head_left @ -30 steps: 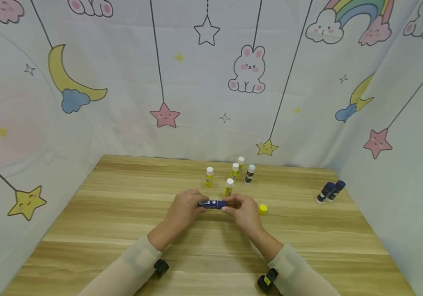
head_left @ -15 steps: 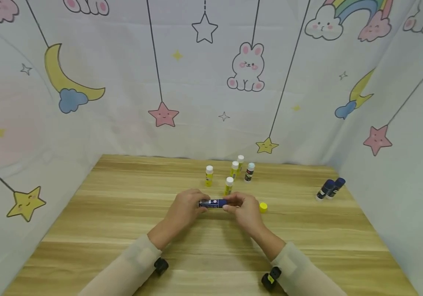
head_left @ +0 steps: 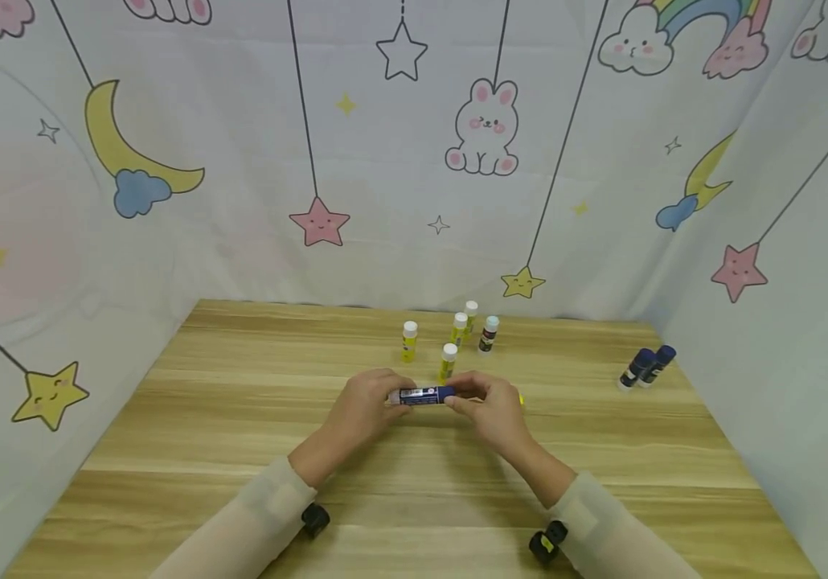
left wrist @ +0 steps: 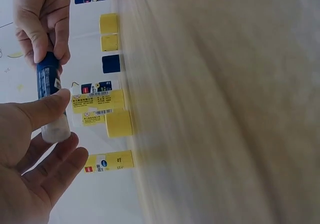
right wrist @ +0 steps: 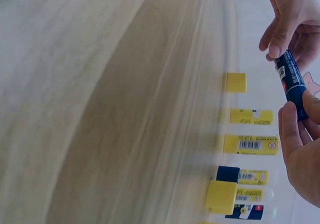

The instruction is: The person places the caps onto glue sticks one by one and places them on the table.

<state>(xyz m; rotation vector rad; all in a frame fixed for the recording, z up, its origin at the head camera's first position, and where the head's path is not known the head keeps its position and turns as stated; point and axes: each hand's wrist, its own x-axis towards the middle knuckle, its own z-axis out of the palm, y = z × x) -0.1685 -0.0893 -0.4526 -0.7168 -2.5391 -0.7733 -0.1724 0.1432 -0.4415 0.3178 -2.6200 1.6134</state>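
one blue glue stick (head_left: pixel 420 396) | left hand (head_left: pixel 362 408) pinches pale base (left wrist: pixel 56 131), right hand (head_left: pixel 495 408) blue cap (left wrist: pixel 48 60) | just shifted rightward, seemingly still capped

The left forearm is clothed in a long, cream left sleeve (head_left: pixel 233 527), whose plain cuff (head_left: pixel 293 476) is ended at the wrist. Close to the left sleeve's end, the cloth is tinged by a faint grey-green patch (head_left: pixel 269 498). Beside the left sleeve's inner edge, a small, blocky black left wrist camera (head_left: pixel 316 520) is worn. Well to the right of the left sleeve, a matching cream right sleeve (head_left: pixel 627 535) is seen, and a black right wrist camera (head_left: pixel 543 550), formed of two rounded parts, is marked in yellow-green.
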